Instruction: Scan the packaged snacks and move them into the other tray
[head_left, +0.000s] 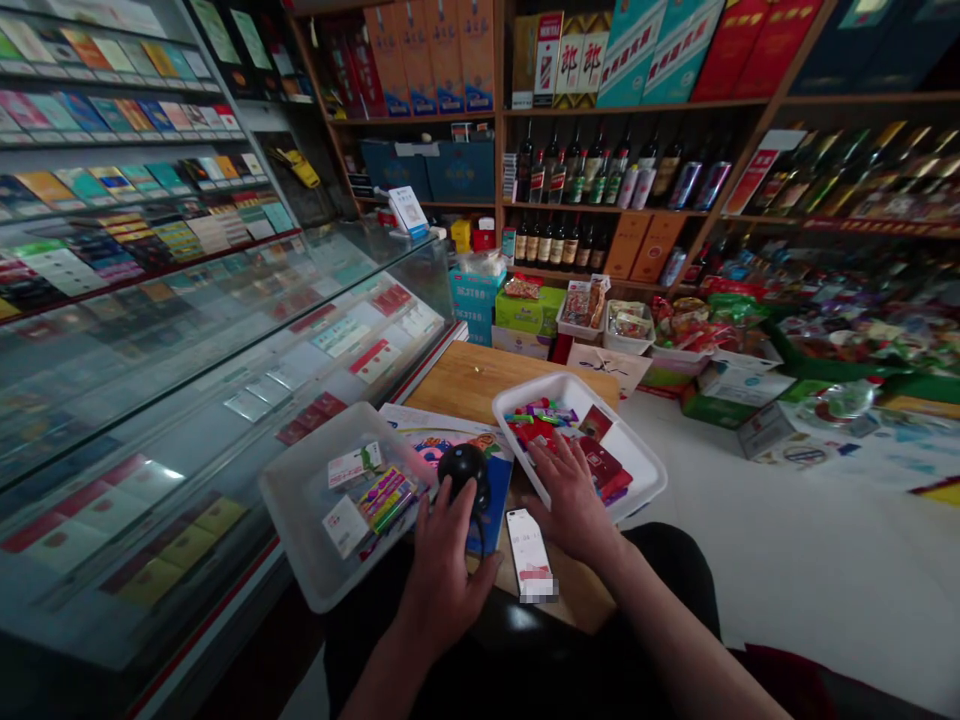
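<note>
My left hand [448,560] is low over the table, fingers stretched and thumb apart. Its fingertips overlap the near side of a round black object [462,468] with a dark cord; I cannot tell whether they touch it. The black object sits on blue printed paper [495,492]. My right hand [574,495] lies spread over the near left rim of a white tray [651,478], fingertips at the red packets [600,462] inside. Between my hands lies a lit phone [529,552]. At left, a translucent bin [300,515] holds small boxes and a colourful pack [387,500].
A glass display counter [225,330] with flat packs runs along the left. Beyond the wooden table [480,375] stand a green box [529,312] and baskets of snacks [630,325]. Shelves of bottles [551,240] line the back. Cartons [795,435] stand on the floor at right.
</note>
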